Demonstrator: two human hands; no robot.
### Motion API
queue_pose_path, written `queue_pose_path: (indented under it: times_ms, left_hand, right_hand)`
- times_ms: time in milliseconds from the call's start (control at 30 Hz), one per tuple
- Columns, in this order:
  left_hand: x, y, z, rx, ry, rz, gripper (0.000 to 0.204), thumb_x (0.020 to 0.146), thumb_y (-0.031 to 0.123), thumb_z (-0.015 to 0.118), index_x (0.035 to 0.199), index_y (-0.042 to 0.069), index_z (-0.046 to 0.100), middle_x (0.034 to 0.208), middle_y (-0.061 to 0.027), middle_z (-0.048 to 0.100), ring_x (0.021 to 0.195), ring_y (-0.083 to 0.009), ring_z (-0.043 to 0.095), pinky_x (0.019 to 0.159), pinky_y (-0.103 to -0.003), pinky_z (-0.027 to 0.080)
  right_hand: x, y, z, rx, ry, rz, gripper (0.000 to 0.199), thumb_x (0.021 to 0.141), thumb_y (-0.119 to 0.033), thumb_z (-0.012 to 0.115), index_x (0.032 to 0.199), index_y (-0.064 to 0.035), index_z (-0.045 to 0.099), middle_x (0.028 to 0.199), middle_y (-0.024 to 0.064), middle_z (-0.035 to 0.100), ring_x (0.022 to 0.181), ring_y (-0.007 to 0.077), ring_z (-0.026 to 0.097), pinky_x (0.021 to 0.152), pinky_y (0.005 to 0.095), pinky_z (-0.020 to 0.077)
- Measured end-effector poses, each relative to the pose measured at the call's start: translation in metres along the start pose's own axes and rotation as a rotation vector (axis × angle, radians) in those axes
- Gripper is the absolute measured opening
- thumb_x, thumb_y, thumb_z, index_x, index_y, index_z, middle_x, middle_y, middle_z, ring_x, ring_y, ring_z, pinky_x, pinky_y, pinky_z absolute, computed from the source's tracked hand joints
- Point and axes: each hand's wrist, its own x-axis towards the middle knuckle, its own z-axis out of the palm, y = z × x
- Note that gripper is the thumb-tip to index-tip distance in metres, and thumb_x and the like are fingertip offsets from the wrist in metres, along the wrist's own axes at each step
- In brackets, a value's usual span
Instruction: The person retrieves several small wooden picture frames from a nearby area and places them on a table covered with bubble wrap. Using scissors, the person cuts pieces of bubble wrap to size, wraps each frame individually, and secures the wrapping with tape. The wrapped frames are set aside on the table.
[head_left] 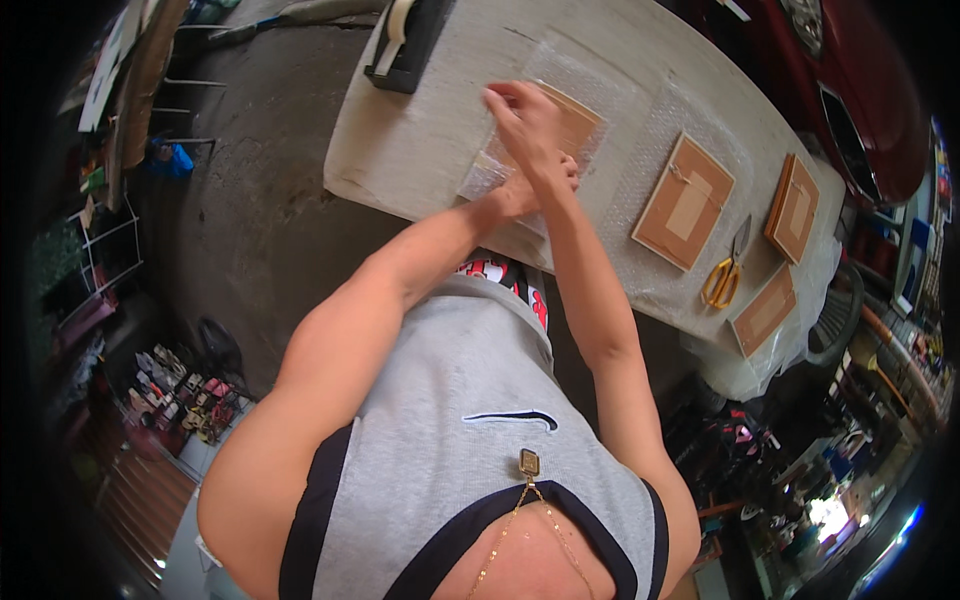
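A picture frame (578, 125) with a brown backing lies face down on a sheet of bubble wrap (612, 92) on the table. My left hand (532, 194) is at the near edge of this frame, its fingers curled over the folded bubble wrap (482, 176). Crossing above the left wrist, my right hand (527, 122) hangs over the frame's left side. Its fingers are bent and smeared by motion, so whether they hold anything cannot be made out. The right forearm hides part of the frame and wrap.
A black tape dispenser (400, 60) stands on the table's (375, 140) far left. To the right, another frame (686, 200) rests on bubble wrap near yellow-handled scissors (722, 283). Stacked frames (793, 210) and a further frame (766, 312) lie by the right edge. Beyond stands a dark red car (870, 90).
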Motion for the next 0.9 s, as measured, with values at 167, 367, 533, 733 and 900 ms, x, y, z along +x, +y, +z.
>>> queue_pose_path:
  times_ms: [167,367,533,733,900]
  left_hand:
    - [-0.003,-0.002,-0.003,0.024,-0.006,0.094,0.013,0.070,0.019,0.064,0.071,0.009,0.055,0.088,-0.0048,0.055,0.096,-0.0224,0.053,0.091,-0.038,0.039]
    - [-0.007,-0.001,-0.006,0.061,0.058,0.082,0.013,0.069,0.019,0.070,0.072,0.011,0.061,0.088,-0.0020,0.058,0.093,-0.0217,0.054,0.087,-0.036,0.042]
    - [-0.015,-0.002,-0.012,0.051,0.038,0.067,0.013,0.069,0.020,0.070,0.072,0.012,0.061,0.088,-0.0018,0.058,0.093,-0.0218,0.054,0.087,-0.037,0.042]
    - [-0.004,-0.007,-0.008,0.074,-0.077,0.063,0.013,0.068,0.021,0.071,0.072,0.012,0.061,0.089,-0.0015,0.058,0.094,-0.0219,0.054,0.087,-0.037,0.042]
    - [0.009,-0.013,-0.009,0.061,-0.182,0.094,0.014,0.068,0.024,0.071,0.072,0.014,0.062,0.089,-0.0013,0.057,0.093,-0.0222,0.053,0.086,-0.039,0.041]
  right_hand:
    - [0.057,-0.031,0.122,0.345,-0.237,0.458,0.040,0.085,-0.032,0.068,0.108,-0.0003,0.065,0.099,0.0091,0.065,0.090,0.0182,0.061,0.062,0.0354,0.0525]
    - [0.064,-0.006,0.179,0.677,-0.005,0.593,0.030,0.080,-0.031,0.074,0.091,-0.0046,0.066,0.096,0.0048,0.062,0.097,0.0178,0.053,0.079,0.0361,0.0455]
    - [0.036,0.016,0.185,0.285,0.089,0.170,0.029,0.077,-0.031,0.076,0.073,-0.0031,0.070,0.086,0.0034,0.064,0.112,0.0206,0.045,0.095,0.0352,0.0358]
    - [0.046,0.018,0.154,-0.350,-0.177,0.091,0.023,0.070,-0.026,0.077,0.074,-0.0039,0.072,0.096,0.0156,0.067,0.111,0.0353,0.053,0.094,0.0405,0.0423]
    - [0.012,0.009,0.090,-0.105,0.054,-0.068,0.018,0.072,-0.019,0.072,0.081,-0.0043,0.072,0.118,0.0156,0.059,0.102,0.0337,0.058,0.090,0.0382,0.0457]
